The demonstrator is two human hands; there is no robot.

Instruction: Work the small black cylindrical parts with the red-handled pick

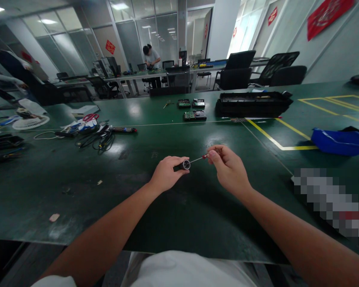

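Cylinder (184,164), my reference piece: black, silver-toned rim. Screwdriver (204,156), right of the cylinder: red collar, silvery shaft. Table (158,215), beneath the cylinder: dark green, yellow stripes (265,134) to its right. Bin (341,142), far right of the cylinder: blue. My shirt (179,271), nearer than the cylinder: white.

Green table (48,167) with three hard drives (194,115), long black casing (251,108), blue bin (336,142), tangled cables (100,137)

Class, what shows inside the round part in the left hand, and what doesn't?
Inside the round part, a dark hollow shows within a pale rim, with lighter details too small to name. Its depths cannot be made out; the left hand partly covers its sides.
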